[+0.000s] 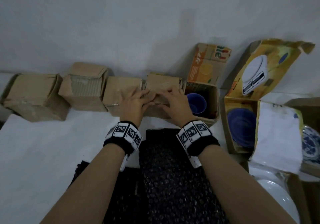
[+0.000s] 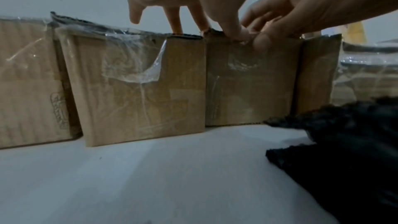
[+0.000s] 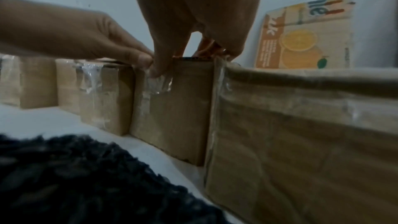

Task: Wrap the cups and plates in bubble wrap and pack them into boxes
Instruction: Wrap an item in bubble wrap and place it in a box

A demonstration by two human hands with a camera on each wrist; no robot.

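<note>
Both hands press clear tape [image 3: 158, 81] onto the small box [image 1: 160, 92] to seal it; left hand [image 1: 136, 102] fingers flat, right hand [image 1: 174, 102] pinching the tape.

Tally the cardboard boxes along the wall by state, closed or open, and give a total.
Closed plain brown cardboard boxes: 4
Open printed cardboard boxes: 2, the orange-print box and the yellow scale box
Total: 6
</note>
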